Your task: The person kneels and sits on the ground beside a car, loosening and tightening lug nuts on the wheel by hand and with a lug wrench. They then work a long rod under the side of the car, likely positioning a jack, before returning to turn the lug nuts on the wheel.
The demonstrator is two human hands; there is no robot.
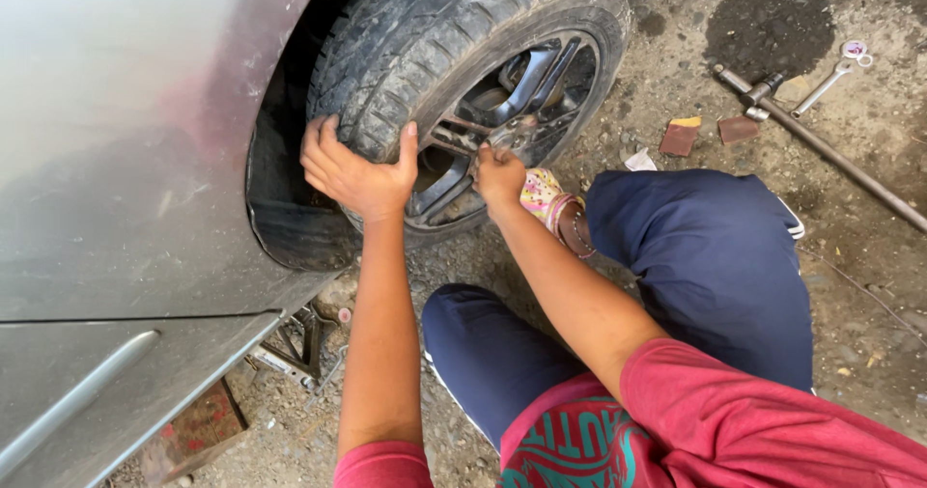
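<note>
Wheel [473, 73]: sat in the arch of the grey car [126, 140], at the far middle of the view, tilted a little out of the arch.
Left hand [355, 171]: lay spread over the near edge of the tyre tread, fingers wrapped behind it and thumb up the front; palm pressed on rubber.
Right hand [499, 174]: reached into the dark spoked rim [512, 102] near the hub, fingers curled (whether they pinched a nut or only a spoke, I could not tell).
Handling: the wheel looked heavy and stiff; the rubber tread seemed to give a rough, sure hold, the metal spokes a harder and thinner one. Taking it at two opposite sides of the tyre seemed the safest grip.
Under the car: a jack [294, 348] stood near the sill, left of the left arm.
On the ground, far right: a long wheel wrench [821, 145] and a small spanner [832, 78] lay on the dirt, well apart from both hands.
</note>
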